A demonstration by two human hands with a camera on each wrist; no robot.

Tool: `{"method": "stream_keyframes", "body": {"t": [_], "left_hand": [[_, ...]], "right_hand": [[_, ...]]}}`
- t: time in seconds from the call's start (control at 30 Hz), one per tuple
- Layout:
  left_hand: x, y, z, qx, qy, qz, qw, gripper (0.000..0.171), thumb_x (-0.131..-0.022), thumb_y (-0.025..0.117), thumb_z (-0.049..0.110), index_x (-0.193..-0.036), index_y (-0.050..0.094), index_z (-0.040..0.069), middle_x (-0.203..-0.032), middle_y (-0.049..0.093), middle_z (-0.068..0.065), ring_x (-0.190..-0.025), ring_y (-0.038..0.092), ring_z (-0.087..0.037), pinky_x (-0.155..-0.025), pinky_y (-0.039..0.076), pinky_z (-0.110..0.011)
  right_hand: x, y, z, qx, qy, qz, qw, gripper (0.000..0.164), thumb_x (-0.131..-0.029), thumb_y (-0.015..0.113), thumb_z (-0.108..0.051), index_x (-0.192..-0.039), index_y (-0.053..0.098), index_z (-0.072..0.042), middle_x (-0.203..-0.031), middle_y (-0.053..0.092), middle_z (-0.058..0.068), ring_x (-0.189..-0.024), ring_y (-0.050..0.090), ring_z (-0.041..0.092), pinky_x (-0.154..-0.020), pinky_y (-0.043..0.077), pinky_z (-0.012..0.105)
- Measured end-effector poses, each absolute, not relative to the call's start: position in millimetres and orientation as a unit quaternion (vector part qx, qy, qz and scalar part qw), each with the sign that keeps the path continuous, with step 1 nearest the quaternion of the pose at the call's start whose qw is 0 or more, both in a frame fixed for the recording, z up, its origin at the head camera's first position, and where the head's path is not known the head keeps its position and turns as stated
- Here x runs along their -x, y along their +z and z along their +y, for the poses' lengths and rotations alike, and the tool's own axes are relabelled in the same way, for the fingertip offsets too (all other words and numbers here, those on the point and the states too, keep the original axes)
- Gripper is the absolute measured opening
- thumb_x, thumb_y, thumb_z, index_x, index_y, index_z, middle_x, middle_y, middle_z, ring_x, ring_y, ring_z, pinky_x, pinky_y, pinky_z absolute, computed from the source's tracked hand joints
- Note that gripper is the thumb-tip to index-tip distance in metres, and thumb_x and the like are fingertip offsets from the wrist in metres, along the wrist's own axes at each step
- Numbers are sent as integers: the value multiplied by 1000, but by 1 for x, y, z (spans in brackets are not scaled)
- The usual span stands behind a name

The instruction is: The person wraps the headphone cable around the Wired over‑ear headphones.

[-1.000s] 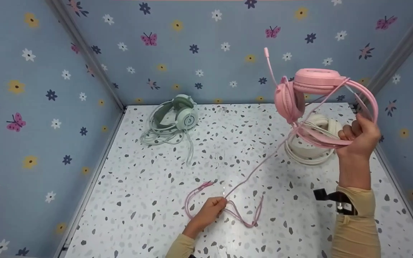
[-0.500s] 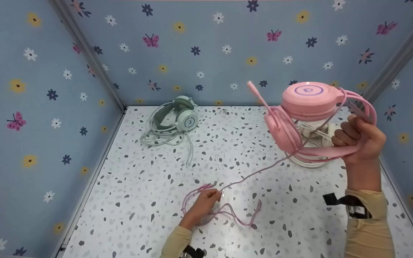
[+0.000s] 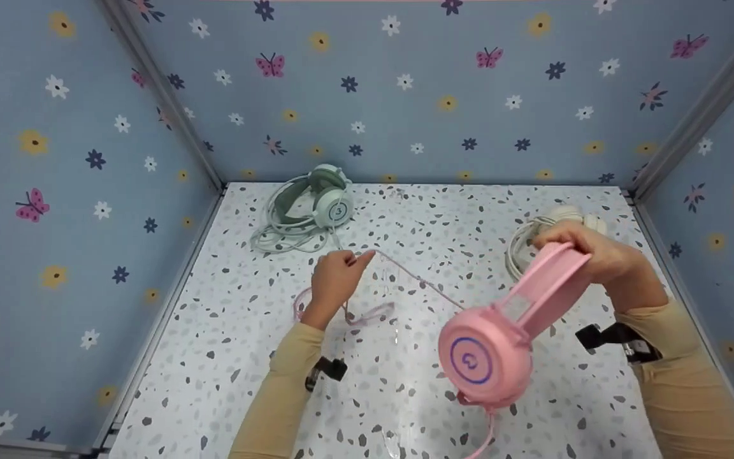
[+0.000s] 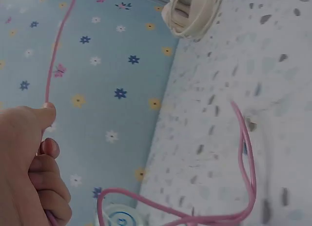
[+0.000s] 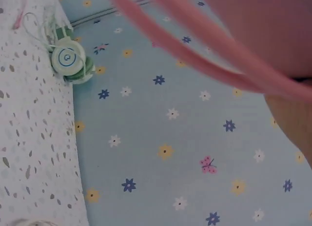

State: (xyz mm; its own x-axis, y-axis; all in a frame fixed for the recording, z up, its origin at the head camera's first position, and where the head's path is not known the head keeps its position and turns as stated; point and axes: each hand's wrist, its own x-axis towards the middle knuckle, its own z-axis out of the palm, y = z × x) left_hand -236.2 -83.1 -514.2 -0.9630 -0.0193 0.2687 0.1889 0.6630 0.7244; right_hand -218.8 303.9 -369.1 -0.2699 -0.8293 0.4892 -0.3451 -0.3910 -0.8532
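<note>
The right hand, wrist bent inward, has its fingers curled round the band of the pink headset, which hangs tilted over the right half of the desk. The left hand, arm stretched forward left of the desk's middle, pinches the pink cord. The green headset lies by the far left corner, the white headset near the far right.

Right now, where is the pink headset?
In the head view, the pink headset is right of centre over the speckled table, gripped at its headband by the right hand, nearer the camera than the white headphones.
</note>
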Motion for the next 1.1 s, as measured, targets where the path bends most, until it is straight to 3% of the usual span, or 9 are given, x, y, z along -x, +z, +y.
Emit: {"method": "stream_keyframes", "body": {"t": [0.1,0.2,0.27,0.33,0.47,0.63,0.83,0.97,1.1], "left_hand": [[240,-480,-78,72,-361,-911,186,55,-89,60,58,-55,42,18,-48,35,6,-43,32,-12,-44,25,-31],[236,-452,-71,88,-326,-915,220,52,-88,64,53,-57,45,17,-50,35,5,-45,34,-13,-45,25,-31],[230,-441,-65,97,-317,-919,216,50,-88,66,51,-58,46,16,-51,35,5,-46,34,-13,-44,25,-30],[223,-438,-60,103,-329,-920,186,47,-89,66,48,-60,48,16,-51,34,5,-46,33,-12,-44,25,-29],[209,-443,-51,124,-404,-904,72,34,-97,59,35,-72,59,13,-55,43,5,-47,39,-11,-47,32,-29],[192,-463,-32,150,-513,-844,-41,29,-104,45,20,-87,65,8,-63,49,2,-51,42,-10,-51,37,-27],[174,-512,0,126,-641,-743,-148,35,-106,38,19,-80,56,4,-58,41,4,-50,37,-8,-48,35,-22],[163,-540,10,98,-684,-706,-153,36,-107,37,23,-77,49,6,-60,38,4,-52,34,-9,-48,34,-22],[159,-562,18,106,-705,-685,-151,39,-106,37,26,-74,48,8,-57,36,5,-49,31,-8,-45,28,-21]], "right_hand": [[217,-367,283,506,-446,715,186,17,-66,58,5,-73,50,-8,-64,49,-3,-55,48,6,-48,42,22],[224,-371,263,378,-301,861,159,10,-72,63,-5,-73,55,-11,-62,51,-2,-52,47,11,-48,43,28],[232,-376,254,291,-227,923,107,9,-73,63,-10,-73,54,-11,-62,51,0,-52,46,15,-49,42,30],[243,-384,250,215,-180,960,27,10,-72,61,-12,-73,52,-11,-61,48,2,-53,44,18,-48,38,32],[259,-403,254,108,-170,971,-132,15,-70,61,-17,-72,49,-8,-58,45,6,-51,40,22,-43,32,34],[268,-415,253,31,-238,940,-244,15,-70,58,-16,-70,46,-6,-57,42,9,-51,39,25,-43,29,36],[275,-412,270,-88,-404,867,-279,14,-82,61,-15,-74,53,-7,-65,47,6,-59,42,20,-51,32,29],[273,-410,284,-114,-508,806,-282,16,-87,66,-15,-76,57,-8,-66,47,2,-57,42,12,-49,32,22],[264,-407,291,-103,-633,728,-243,16,-90,67,-14,-80,58,-7,-64,43,0,-52,37,9,-44,29,20]]}}
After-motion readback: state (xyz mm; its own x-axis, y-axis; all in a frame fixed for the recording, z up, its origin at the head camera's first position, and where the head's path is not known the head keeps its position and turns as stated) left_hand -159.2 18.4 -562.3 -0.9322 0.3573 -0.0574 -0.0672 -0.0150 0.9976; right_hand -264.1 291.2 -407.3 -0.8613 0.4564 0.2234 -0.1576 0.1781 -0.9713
